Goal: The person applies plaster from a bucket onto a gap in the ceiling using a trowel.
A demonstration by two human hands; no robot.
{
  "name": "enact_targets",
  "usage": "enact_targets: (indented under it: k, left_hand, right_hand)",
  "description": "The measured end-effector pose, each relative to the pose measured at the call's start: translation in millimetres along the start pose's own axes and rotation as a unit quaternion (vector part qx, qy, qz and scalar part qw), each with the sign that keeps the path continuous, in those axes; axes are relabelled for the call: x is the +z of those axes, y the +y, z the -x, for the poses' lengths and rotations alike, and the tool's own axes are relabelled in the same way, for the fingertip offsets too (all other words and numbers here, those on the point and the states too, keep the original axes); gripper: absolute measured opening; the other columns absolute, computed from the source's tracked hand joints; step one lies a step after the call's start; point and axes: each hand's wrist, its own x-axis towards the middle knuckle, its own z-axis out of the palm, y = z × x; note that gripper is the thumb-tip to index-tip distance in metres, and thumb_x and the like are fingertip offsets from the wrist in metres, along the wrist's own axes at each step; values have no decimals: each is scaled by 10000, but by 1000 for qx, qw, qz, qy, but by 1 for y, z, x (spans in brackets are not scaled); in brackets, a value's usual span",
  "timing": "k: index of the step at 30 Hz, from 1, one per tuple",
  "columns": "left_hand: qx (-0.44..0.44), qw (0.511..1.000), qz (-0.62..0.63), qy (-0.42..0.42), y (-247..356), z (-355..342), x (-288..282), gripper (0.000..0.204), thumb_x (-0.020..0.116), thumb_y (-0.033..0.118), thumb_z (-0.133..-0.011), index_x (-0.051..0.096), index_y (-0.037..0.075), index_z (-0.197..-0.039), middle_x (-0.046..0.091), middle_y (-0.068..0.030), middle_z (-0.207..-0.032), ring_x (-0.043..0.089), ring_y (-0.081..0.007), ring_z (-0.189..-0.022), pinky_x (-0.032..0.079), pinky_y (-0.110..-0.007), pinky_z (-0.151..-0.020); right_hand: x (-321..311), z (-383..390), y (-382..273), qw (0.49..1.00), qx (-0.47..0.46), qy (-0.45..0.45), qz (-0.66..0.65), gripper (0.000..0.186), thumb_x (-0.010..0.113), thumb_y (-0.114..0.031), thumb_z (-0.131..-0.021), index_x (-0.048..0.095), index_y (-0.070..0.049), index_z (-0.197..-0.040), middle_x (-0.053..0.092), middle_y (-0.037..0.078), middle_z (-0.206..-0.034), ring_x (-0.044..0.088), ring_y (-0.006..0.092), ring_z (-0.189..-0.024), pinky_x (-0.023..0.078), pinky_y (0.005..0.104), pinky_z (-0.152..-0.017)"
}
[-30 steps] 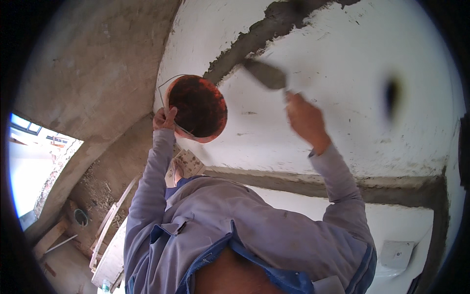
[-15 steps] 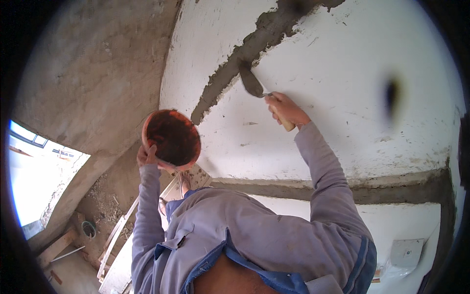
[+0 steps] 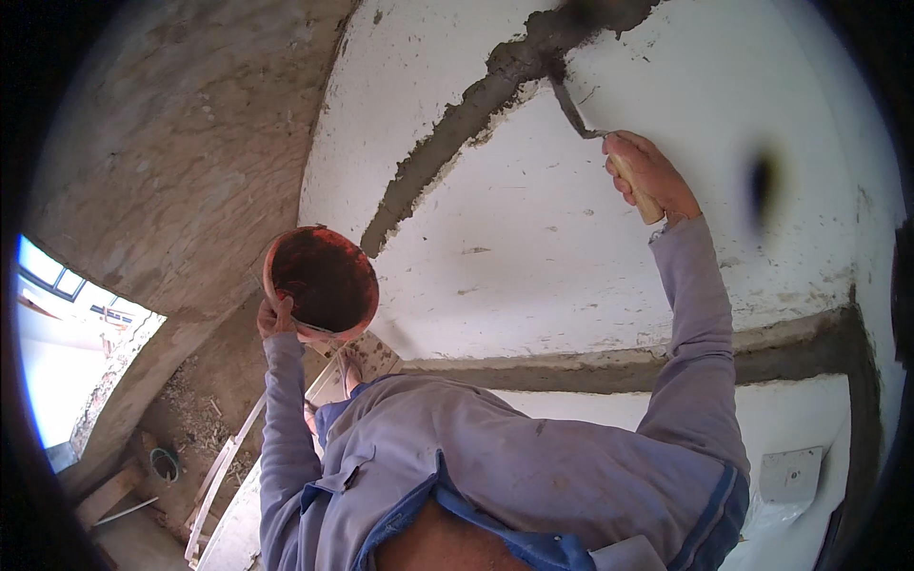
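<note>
My left hand [image 3: 277,317] grips the rim of an orange bucket [image 3: 362,281], dark and smeared inside, held at the left below a strip of grey mortar. My right hand [image 3: 647,174] is closed round the wooden handle of a trowel [image 3: 572,107] at the upper right. The trowel's blade, coated in grey, reaches up to the rough mortar strip [image 3: 428,157] that runs diagonally across the white wall [image 3: 533,247]. The blade's tip lies against the strip's lower edge, in a darker patch near the top.
At the left are a bare cement wall [image 3: 181,124] and a bright window opening [image 3: 76,371]. Below lie my foot, debris on the floor [image 3: 190,400], boards [image 3: 219,481] and a small round container [image 3: 164,463]. A grey mortar band [image 3: 752,362] crosses the lower right.
My right hand and trowel have moved up and right along the strip. My left hand has lowered the bucket leftward, away from the strip's lower end.
</note>
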Motion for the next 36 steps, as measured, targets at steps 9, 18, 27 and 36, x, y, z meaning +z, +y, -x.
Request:
enact_targets:
  k: [9,18,27,36]
  left_hand:
    - [-10,995,-39,-96,23,-22,70,171,663,188,-749,622,34,-809,553,20,-687,466,-83,-614,378,-243,-556]
    - [-66,993,6,-100,42,-3,39,189,648,170,-777,621,36,-909,619,-6,-803,530,-97,-673,423,-241,-624]
    - [-49,995,-82,33,11,36,-91,202,644,176,-776,609,34,-915,585,7,-793,504,-99,-695,403,-247,-604]
    - [-61,977,-138,148,4,89,-177,134,638,142,-785,567,65,-868,567,18,-752,498,-87,-604,412,-230,-541]
  right_hand:
    - [69,16,52,880,-352,-61,314,205,550,-234,-861,528,-40,-923,593,144,-816,578,334,-714,466,410,-689]
    - [172,14,85,942,11,-331,-56,294,446,-335,-929,464,-56,-838,491,35,-609,448,103,-408,365,259,-341]
    - [272,-154,129,941,59,-308,-130,294,524,-343,-890,426,-67,-858,457,27,-623,463,125,-429,411,301,-351]
    - [301,-194,185,950,86,-254,-158,247,542,-307,-874,463,-74,-892,452,26,-588,471,108,-434,411,288,-351]
